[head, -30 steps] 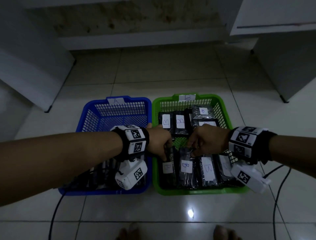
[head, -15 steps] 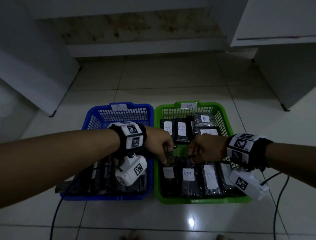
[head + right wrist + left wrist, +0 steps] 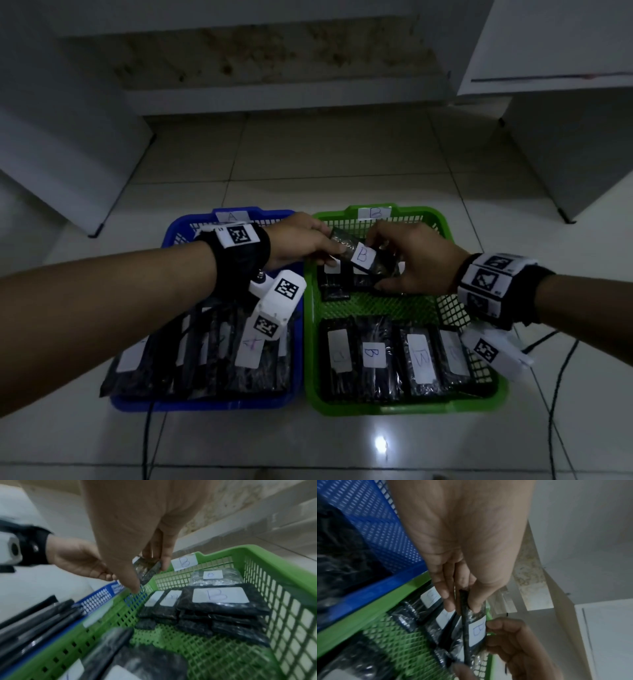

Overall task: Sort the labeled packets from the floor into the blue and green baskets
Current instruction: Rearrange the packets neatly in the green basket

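Observation:
Both hands hold one black packet (image 3: pixel 363 257) with a white "B" label, tilted, above the back of the green basket (image 3: pixel 411 409). My left hand (image 3: pixel 323 251) pinches its left end between thumb and fingers (image 3: pixel 448 601). Around its right end curls my right hand (image 3: pixel 387 263), fingers on top, thumb below. The label (image 3: pixel 478 630) faces up. More B packets lie in the green basket, a front row (image 3: pixel 373 356) and a back group (image 3: pixel 221 601). The blue basket (image 3: pixel 205 406), tagged "A", holds several black packets (image 3: pixel 250 356).
The baskets stand side by side on a pale tiled floor (image 3: pixel 308 445). White cabinets stand at the left (image 3: pixel 68 154) and right (image 3: pixel 582 137), with a stained wall step (image 3: pixel 291 99) behind. Black cables (image 3: pixel 555 394) trail on the floor right of the green basket.
Both hands were down in the middle of the green basket; they have risen and moved toward its back, lifting a B packet between them.

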